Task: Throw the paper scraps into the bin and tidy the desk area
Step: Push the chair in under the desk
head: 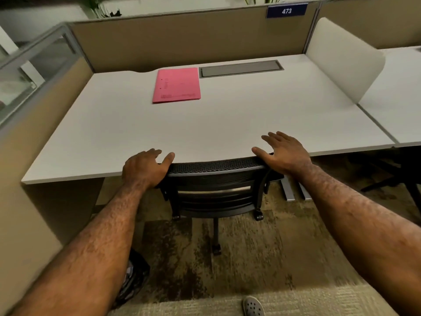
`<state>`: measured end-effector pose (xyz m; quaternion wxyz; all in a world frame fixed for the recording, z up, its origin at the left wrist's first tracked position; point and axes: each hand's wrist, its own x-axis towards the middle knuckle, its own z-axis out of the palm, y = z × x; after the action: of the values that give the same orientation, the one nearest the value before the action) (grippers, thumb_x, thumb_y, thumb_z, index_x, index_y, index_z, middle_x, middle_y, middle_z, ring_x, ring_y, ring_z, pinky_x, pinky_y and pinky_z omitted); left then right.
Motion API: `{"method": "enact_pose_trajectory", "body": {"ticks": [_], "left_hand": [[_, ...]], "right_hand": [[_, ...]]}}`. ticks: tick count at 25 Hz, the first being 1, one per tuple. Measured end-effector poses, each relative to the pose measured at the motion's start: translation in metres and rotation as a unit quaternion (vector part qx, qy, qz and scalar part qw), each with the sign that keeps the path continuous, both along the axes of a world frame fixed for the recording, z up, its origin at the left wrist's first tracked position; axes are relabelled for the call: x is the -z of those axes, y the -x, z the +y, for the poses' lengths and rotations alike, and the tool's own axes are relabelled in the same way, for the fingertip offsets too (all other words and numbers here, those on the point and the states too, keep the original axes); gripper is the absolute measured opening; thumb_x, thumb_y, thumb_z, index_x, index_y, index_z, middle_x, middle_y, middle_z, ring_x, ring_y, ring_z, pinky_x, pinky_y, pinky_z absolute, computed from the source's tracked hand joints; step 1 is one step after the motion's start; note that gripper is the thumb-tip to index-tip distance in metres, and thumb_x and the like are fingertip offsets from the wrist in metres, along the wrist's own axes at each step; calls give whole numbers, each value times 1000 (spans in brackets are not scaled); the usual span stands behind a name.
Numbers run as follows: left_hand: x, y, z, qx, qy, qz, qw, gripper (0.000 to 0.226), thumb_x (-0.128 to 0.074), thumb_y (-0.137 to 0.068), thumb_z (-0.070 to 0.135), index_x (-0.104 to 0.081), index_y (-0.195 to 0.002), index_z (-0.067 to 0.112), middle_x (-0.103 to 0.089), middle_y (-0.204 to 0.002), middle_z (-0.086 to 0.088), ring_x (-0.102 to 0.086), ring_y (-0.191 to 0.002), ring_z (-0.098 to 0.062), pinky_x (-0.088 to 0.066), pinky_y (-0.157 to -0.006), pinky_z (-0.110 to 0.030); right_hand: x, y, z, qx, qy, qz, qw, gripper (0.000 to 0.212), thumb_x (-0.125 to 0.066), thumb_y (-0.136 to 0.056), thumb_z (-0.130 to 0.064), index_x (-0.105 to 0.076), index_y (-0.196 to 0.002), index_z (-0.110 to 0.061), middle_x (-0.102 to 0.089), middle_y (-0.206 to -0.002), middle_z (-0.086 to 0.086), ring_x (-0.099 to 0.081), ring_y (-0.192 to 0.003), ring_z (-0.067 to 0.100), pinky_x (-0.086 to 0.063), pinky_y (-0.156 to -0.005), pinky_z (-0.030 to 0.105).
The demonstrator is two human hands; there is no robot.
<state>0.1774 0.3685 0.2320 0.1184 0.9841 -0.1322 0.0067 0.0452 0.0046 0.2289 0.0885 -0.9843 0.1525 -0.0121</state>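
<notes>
Black chair (pixel 214 176) back: left hand (pixel 145 168) curled gripping; right hand (pixel 283 153) resting, fingers (pixel 272 136) spread.

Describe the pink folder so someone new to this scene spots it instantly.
Start at the white desk under the blue 473 sign. Along its far edge, a grey cable hatch is set into the top. The pink folder lies flat just left of that hatch, the only coloured, loose item on the desk.
</notes>
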Motion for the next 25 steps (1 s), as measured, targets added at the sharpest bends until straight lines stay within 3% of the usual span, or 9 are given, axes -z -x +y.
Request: {"method": "enact_pose_trajectory", "body": {"ticks": [4, 14, 22, 25], "left_hand": [[-3, -6, -6, -34, -11, 13, 999, 89, -16, -73, 86, -43, -139, 33, -55, -139, -8, -52, -123, -34, -43, -96, -47], [-1, -6, -9, -43, -21, 17, 999, 84, -17, -74, 86, -51, -132, 35, -59, -134, -6, -54, -120, -32, -42, -96, -46], [-6, 5, -12, -23, 40, -19, 999, 69, -32, -85, 66, -59, -129, 21, -59, -135, -6, -52, -124, -29, -39, -106, -42], [-10, 8, -17, -25, 21, -16, 999, 62, -34, -92, 58, -56, -132, 17, -58, -136, -8, -53, -123, -29, -37, -106, -41]], "right_hand": [[-3, -11, -8, -8, 0, -11, 1000, 93, -11, -77, -87, -36, -146, -29, -33, -156, -3, -23, -146, 17, -19, -118, 44], [-2, -15, -10, -5, -1, -10, 1000, 86, -18, -78, -85, -49, -137, -30, -48, -147, -4, -38, -138, 19, -31, -109, 43], [-10, -13, -8, 16, 2, 34, 999, 85, -17, -75, -83, -51, -135, -33, -52, -144, -5, -44, -132, 21, -36, -105, 45], [-15, -11, -6, 27, -4, 47, 999, 85, -15, -77, -81, -48, -137, -31, -53, -143, -1, -45, -131, 23, -28, -111, 50]]}}
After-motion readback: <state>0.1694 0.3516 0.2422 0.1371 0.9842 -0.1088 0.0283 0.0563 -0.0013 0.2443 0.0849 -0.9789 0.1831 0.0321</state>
